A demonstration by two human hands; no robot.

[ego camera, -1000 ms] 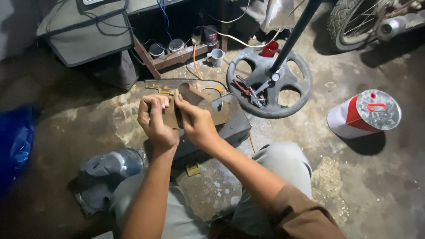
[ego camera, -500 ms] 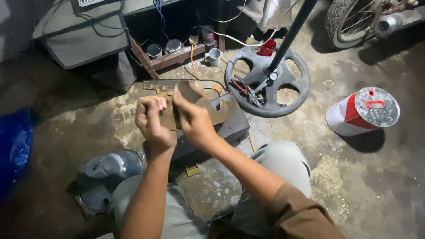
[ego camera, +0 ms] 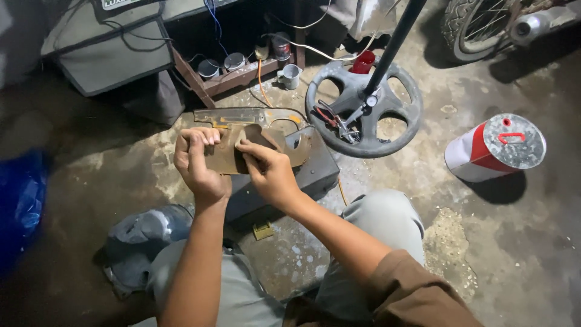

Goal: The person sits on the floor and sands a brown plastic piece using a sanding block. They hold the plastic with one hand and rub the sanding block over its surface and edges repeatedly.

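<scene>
My left hand (ego camera: 196, 160) grips the left end of a flat, rusty brown metal plate (ego camera: 296, 148) held in front of me. My right hand (ego camera: 269, 172) presses a small dark pad against the plate's face, fingers curled over it. The plate hovers just above a dark grey box (ego camera: 315, 175) on the floor. A second, similar cut-out plate (ego camera: 242, 116) lies flat on the floor just beyond my hands.
A grey wheel-shaped base (ego camera: 363, 106) with a black pole stands to the right, pliers resting on it. A red-and-white can (ego camera: 493, 148) lies further right. Cans and a cup sit on a low wooden shelf (ego camera: 242, 69). A helmet (ego camera: 145, 233) lies by my left knee.
My right hand has shifted slightly down across the plate's face; the left hand keeps its grip on the plate's end.
</scene>
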